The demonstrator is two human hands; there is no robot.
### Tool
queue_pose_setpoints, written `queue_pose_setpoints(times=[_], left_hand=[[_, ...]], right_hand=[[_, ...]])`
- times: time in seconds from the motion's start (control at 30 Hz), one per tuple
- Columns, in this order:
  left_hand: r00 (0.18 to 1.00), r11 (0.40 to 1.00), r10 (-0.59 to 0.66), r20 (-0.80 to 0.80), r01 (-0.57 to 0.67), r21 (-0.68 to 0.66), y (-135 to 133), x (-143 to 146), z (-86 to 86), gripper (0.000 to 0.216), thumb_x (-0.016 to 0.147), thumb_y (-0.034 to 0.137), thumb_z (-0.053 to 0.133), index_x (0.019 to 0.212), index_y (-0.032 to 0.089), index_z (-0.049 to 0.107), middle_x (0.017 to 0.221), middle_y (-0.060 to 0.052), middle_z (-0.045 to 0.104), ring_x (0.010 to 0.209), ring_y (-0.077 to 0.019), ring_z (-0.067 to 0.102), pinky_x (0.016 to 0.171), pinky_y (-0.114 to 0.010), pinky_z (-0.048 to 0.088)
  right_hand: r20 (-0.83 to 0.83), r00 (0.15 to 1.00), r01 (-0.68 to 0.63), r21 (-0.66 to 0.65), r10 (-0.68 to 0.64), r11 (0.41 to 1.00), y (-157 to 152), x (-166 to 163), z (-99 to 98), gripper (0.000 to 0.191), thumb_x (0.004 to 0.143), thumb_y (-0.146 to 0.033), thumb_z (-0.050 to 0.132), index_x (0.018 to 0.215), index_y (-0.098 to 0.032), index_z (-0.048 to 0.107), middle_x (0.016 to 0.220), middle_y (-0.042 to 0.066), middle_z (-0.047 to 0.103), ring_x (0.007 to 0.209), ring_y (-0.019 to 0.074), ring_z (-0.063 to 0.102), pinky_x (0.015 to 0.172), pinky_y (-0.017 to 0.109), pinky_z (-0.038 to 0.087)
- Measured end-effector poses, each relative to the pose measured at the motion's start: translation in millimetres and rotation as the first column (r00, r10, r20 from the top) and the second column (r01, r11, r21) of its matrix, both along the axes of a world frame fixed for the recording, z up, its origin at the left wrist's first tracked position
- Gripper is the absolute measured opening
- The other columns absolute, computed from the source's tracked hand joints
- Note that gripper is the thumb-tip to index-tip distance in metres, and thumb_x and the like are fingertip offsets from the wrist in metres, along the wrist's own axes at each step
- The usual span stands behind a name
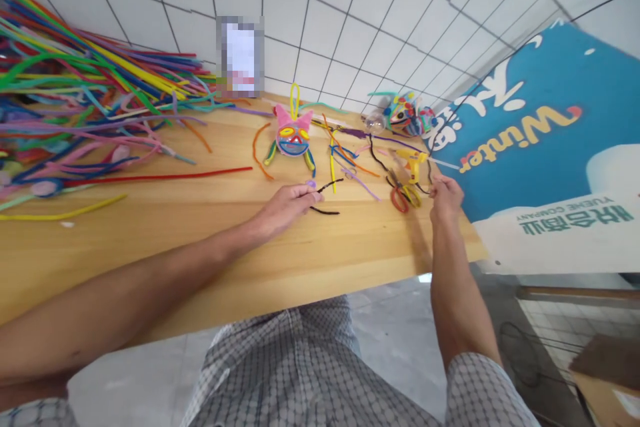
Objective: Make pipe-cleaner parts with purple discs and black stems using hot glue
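Observation:
My left hand (293, 205) is closed in a pinch over the table, with dark pipe cleaner pieces (330, 185) sticking out past the fingertips. A small purple piece (311, 184) shows at the same fingers. At the right, my right hand (447, 197) is closed beside a yellow glue gun (413, 164) with a pale glue stick (447, 163) in it. A thin black strand reaches those right fingers; what they grip is too small to tell. Scissors (400, 199) with orange and yellow handles lie left of that hand. Beyond my left hand sits a pink-eared pipe cleaner mask figure (293, 137).
A big heap of coloured pipe cleaners (125, 80) covers the table's left end. Loose pieces (345, 153) lie mid-table. A colourful decorated figure (407, 113) and a clear round piece (375, 123) stand near the tiled wall. A blurred upright screen (241, 57) leans there. A blue banner (540, 133) borders the right.

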State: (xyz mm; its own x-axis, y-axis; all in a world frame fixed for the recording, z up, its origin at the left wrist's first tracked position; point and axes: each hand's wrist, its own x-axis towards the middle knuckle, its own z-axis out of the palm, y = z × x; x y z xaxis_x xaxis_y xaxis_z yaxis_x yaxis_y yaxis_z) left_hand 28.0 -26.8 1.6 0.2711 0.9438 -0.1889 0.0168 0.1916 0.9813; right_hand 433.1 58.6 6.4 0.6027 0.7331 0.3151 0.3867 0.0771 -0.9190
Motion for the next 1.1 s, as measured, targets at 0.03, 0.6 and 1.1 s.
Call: queue_pose_setpoints(times=[0.03,0.6,1.1], left_hand=[[1.0,1.0,0.002,0.013,-0.001,-0.021,-1.7,-0.1,1.0,0.03,0.085,0.049,0.068,0.085,0.019,0.073,0.058,0.006,0.042,0.053,-0.0112,0.034,0.051,-0.025,0.022],[0.994,0.985,-0.077,0.075,0.064,0.161,-16.7,75.4,56.8,0.029,0.08,0.044,0.08,0.091,0.019,0.072,0.068,0.003,0.058,0.059,-0.0103,0.046,0.054,-0.024,0.038],[0.99,0.812,0.015,-0.142,0.071,0.579,-23.8,84.9,56.0,0.016,0.083,0.014,0.068,0.094,0.021,0.078,0.092,-0.003,0.082,0.079,-0.0163,0.07,0.08,-0.03,0.057]], right_hand=[[-0.011,1.0,0.007,0.004,-0.007,1.0,0.1,4.7,-1.4,0.01,0.072,-0.028,0.065,0.079,-0.023,0.062,0.056,-0.009,0.046,0.056,0.0122,0.038,0.055,0.026,0.032],[-0.617,0.257,-0.841,0.236,0.744,0.487,-94.0,-117.4,16.7,0.067,0.074,-0.075,0.084,0.073,-0.027,0.038,0.066,-0.006,0.04,0.06,0.0147,0.046,0.061,0.032,0.053],[-0.766,0.248,-0.76,0.225,0.593,0.609,-100.5,-153.8,-8.5,0.034,0.076,-0.049,0.092,0.091,-0.026,0.072,0.092,0.0,0.079,0.083,0.017,0.074,0.086,0.033,0.065]])
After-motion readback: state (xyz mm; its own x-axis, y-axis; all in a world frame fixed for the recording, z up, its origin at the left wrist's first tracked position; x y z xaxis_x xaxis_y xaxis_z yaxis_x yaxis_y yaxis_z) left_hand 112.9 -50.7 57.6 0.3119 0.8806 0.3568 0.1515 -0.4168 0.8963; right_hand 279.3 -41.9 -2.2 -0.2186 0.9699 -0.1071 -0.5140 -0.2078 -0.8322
